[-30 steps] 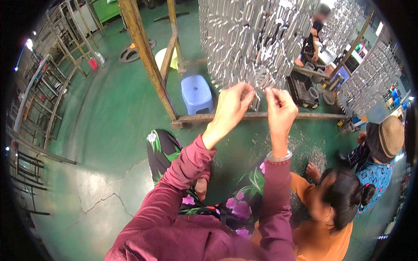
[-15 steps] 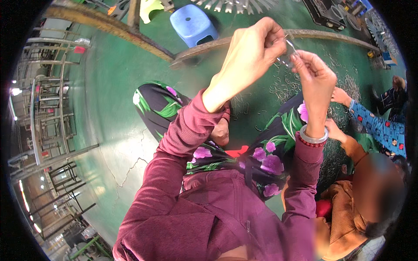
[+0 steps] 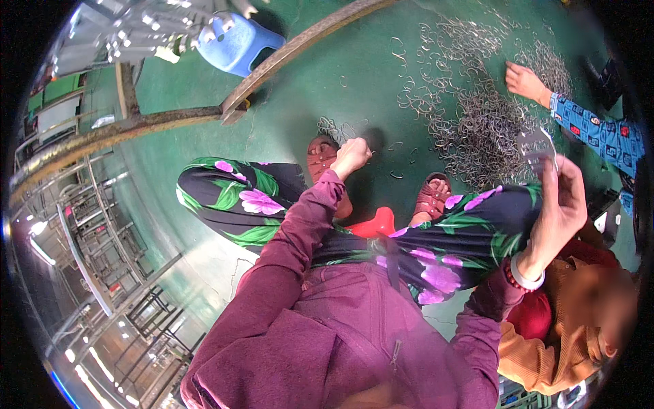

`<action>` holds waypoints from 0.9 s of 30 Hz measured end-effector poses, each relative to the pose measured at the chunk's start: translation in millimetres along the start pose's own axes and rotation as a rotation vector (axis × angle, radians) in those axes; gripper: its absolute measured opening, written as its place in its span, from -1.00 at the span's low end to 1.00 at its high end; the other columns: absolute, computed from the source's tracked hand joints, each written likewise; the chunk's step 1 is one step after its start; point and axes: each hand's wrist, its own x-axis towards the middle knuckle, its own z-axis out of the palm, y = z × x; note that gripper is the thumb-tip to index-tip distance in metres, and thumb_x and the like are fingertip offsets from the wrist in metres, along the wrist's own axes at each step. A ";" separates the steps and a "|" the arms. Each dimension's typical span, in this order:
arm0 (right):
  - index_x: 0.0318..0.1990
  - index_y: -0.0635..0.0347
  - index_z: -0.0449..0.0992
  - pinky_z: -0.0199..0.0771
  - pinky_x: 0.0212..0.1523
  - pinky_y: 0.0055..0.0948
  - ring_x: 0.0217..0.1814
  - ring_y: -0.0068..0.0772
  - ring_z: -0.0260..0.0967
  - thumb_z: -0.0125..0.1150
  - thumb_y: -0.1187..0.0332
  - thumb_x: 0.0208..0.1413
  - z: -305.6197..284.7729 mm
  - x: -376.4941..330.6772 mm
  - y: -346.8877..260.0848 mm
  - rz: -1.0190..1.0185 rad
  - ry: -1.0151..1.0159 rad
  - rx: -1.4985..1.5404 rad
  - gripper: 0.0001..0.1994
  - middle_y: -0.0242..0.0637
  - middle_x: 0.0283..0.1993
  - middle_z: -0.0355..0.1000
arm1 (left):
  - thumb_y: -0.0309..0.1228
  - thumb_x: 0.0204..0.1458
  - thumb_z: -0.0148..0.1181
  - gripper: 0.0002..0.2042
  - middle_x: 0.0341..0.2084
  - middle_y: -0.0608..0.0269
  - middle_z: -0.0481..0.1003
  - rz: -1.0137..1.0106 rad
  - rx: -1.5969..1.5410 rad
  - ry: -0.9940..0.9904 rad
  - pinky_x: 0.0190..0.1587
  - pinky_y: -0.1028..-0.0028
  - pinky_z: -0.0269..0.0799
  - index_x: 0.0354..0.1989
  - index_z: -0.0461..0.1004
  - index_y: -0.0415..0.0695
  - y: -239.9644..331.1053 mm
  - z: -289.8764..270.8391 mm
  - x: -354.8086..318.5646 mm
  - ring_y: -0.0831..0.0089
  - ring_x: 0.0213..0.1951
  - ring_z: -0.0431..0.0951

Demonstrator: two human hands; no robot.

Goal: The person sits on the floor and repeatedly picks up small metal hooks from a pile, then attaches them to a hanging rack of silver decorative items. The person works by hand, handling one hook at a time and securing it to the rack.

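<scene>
My left hand (image 3: 352,158) reaches down beside my left sandal, its fingers closed and pointing at the floor. What it holds, if anything, is hidden. Just beyond it lies a small cluster of bent wire pieces (image 3: 328,127). Out to the right, above my right knee, my right hand (image 3: 564,204) pinches a shiny, rounded metal loop (image 3: 538,148) between thumb and fingers. The loop stands up from the fingertips, in front of a large heap of curved wire pieces (image 3: 487,129) on the green floor.
Another person's hand (image 3: 524,82), in a blue patterned sleeve, rests by the heap. A person in a brown jacket (image 3: 545,351) sits close at my right. A blue stool (image 3: 235,44) stands behind a metal frame bar (image 3: 300,51). Under me is a red seat (image 3: 375,223).
My hands have parted from their raised position together. The left went down to the floor by my foot; the right moved right and lower, still holding metal. The view has shifted.
</scene>
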 end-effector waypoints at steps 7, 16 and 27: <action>-0.22 0.34 0.49 0.32 -0.15 -0.65 -0.23 -0.64 0.35 0.18 0.61 0.06 -35.3 -14.0 26.3 0.052 0.064 -0.045 -0.88 -0.39 -0.26 0.45 | -0.37 -0.12 0.21 -0.87 -0.62 0.11 0.56 -0.020 0.002 -0.219 -0.34 0.33 0.48 -0.48 0.59 -0.17 7.0 14.2 8.8 0.29 -0.47 0.60; -0.27 0.33 0.47 0.29 -0.18 -0.65 -0.27 -0.64 0.30 0.18 0.62 0.06 -55.6 -25.8 39.0 0.113 0.094 -0.087 -0.91 -0.37 -0.25 0.43 | -0.35 -0.15 0.28 -0.84 -0.47 0.00 0.54 0.184 0.102 0.117 -0.28 0.16 0.45 -0.43 0.52 -0.17 38.1 12.7 -8.9 0.04 -0.32 0.56; -0.30 0.34 0.47 0.30 -0.21 -0.62 -0.30 -0.59 0.31 0.19 0.62 0.04 -44.0 -17.7 28.8 0.119 0.052 -0.075 -0.93 -0.34 -0.32 0.43 | -0.36 -0.03 0.20 -0.81 -0.42 0.01 0.56 0.227 -0.235 0.537 -0.24 0.33 0.47 -0.30 0.59 -0.19 76.8 -33.9 85.9 0.14 -0.34 0.59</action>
